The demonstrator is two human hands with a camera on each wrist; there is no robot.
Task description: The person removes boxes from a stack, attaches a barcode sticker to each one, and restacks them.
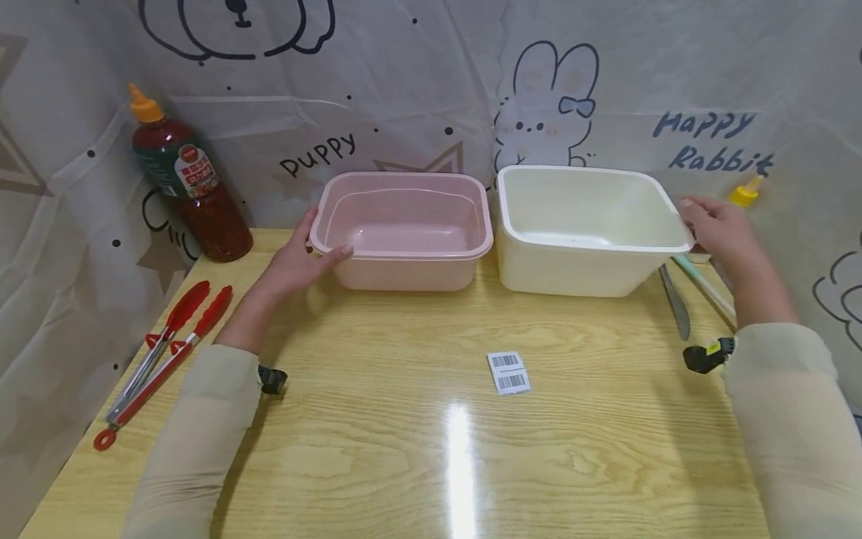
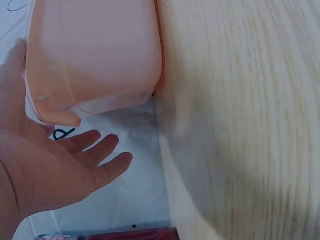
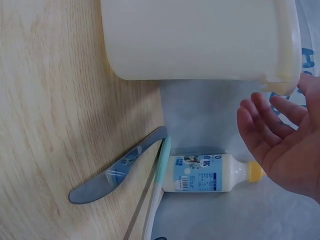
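Observation:
A pink plastic basin [image 1: 404, 274] and a taller cream-white plastic bin [image 1: 572, 271] stand side by side against the back cloth, both upright on the table. My left hand [image 1: 292, 262] holds the pink basin at its left near corner, the thumb lying over the front rim. In the left wrist view, three fingers [image 2: 107, 167] of that hand stretch loosely away below the rim. At the right end of the white bin, my right hand [image 1: 720, 228] holds the rim by thumb and forefinger. Its other fingers [image 3: 252, 132] hang bent beside the wall in the right wrist view.
A red sauce bottle [image 1: 225, 224] stands back left, with red-tipped tongs [image 1: 158, 359] before it. Right of the bin lie a knife [image 1: 676, 303] and a pale-green-ended stick [image 1: 707, 288]. Behind is a yellow-capped bottle [image 3: 200, 173]. A barcode label [image 1: 509, 373] lies mid-table.

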